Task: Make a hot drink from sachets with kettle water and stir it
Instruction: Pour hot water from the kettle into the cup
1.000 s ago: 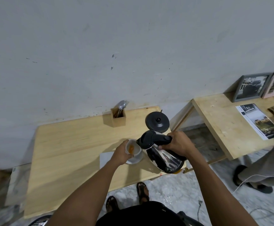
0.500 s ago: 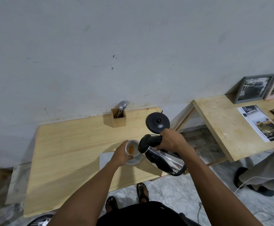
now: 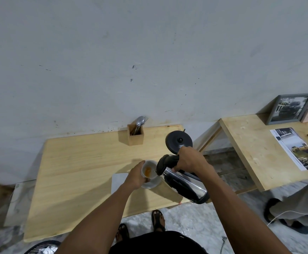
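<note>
We've tipped the kettle [image 3: 182,182] steeper than a second ago, spout now at the cup [image 3: 149,170] rim. Our right hand [image 3: 188,159] clamps the handle; our left hand [image 3: 135,176] wraps the cup, steadying it on its saucer [image 3: 152,183]. Beyond the cup, the kettle base [image 3: 179,141] waits, spoons [image 3: 140,121] farther back for stirring.

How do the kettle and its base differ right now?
The kettle is shiny steel with a black handle and top; the base is a flat black disc. The kettle is lifted and tilted, spout toward the cup, gripped by the right hand; the base lies flat on the table, untouched. Both sit at the table's right end.
</note>
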